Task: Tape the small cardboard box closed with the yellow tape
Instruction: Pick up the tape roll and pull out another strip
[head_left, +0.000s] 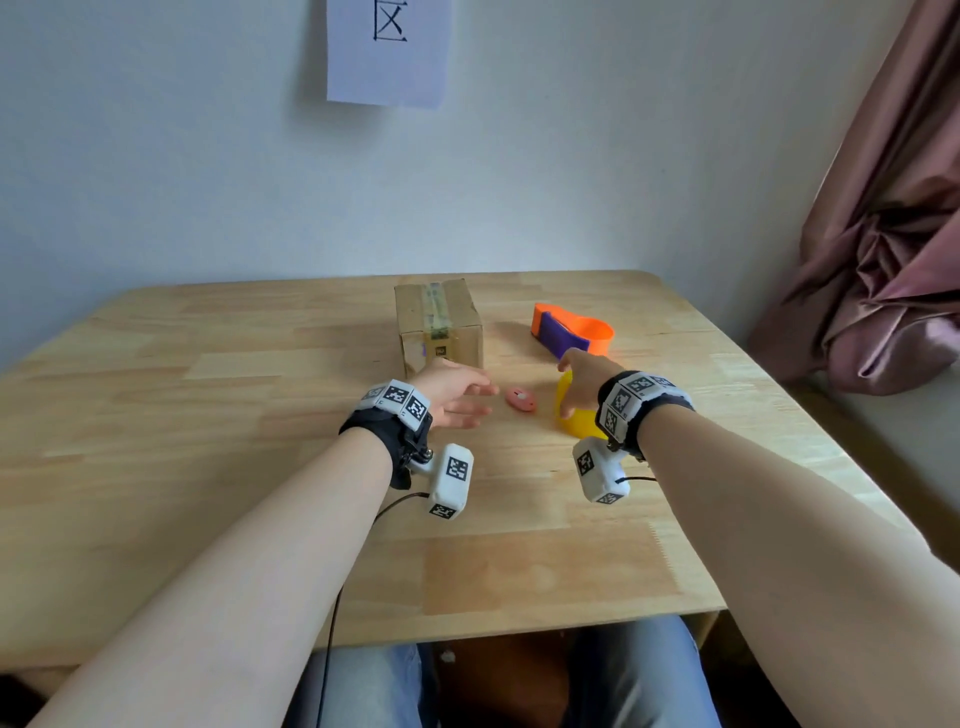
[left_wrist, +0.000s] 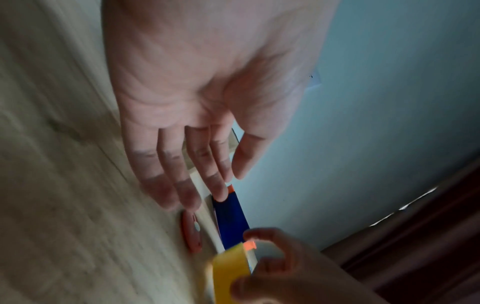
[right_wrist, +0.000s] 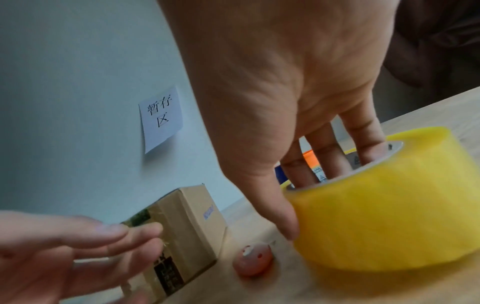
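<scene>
The small cardboard box (head_left: 439, 322) stands at the back middle of the table, with a strip of old tape along its top; it also shows in the right wrist view (right_wrist: 187, 222). My left hand (head_left: 465, 402) hovers just in front of it, fingers straight and spread, holding nothing (left_wrist: 192, 174). The yellow tape roll (head_left: 574, 422) sits on the table to the right. My right hand (head_left: 577, 383) grips the yellow tape roll (right_wrist: 389, 216), with fingers (right_wrist: 324, 156) down inside its core and the thumb on its outer side.
A small pink round object (head_left: 521, 400) lies between my hands. An orange and purple tape dispenser (head_left: 571, 328) lies behind the roll. The wooden table (head_left: 208, 415) meets the wall at the back. A pink curtain (head_left: 893, 260) hangs at the right.
</scene>
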